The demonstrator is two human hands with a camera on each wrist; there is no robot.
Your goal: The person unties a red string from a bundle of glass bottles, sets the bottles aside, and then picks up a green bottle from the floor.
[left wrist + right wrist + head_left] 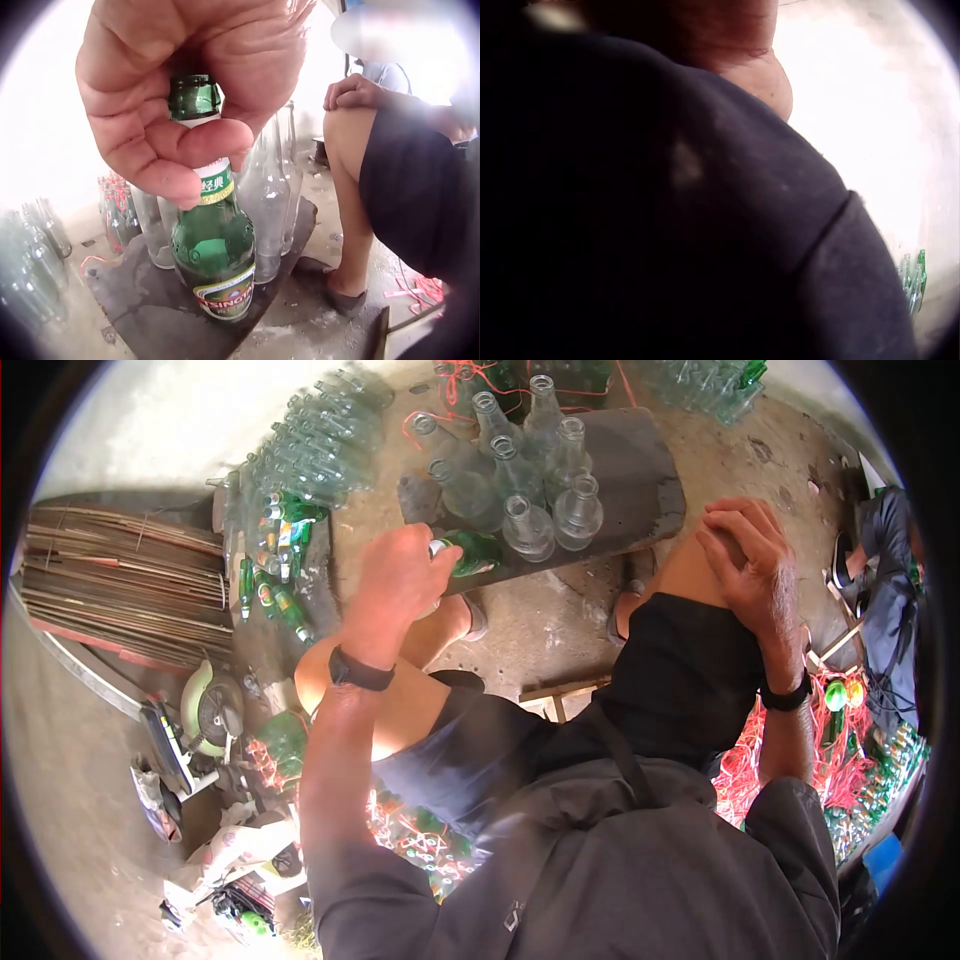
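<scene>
My left hand [393, 582] grips a green beer bottle [214, 244] by its neck, fingers curled round it. The bottle has a white and green neck label and an oval body label, and it stands at the near left edge of a dark low board [640, 475]. Just beyond it, several clear glass bottles [527, 528] stand upright in a cluster on the board. My right hand [752, 565] rests on the right knee, fingers relaxed, with nothing in it. In the right wrist view, dark cloth covers most of the picture.
On the floor at left lie several green labelled bottles [290, 610], near a mass of clear bottles [320, 440]. Stacked wooden slats [120, 580] lie further left. More clear bottles [705, 385] stand at the back right. Red string [845, 750] tangles at lower right.
</scene>
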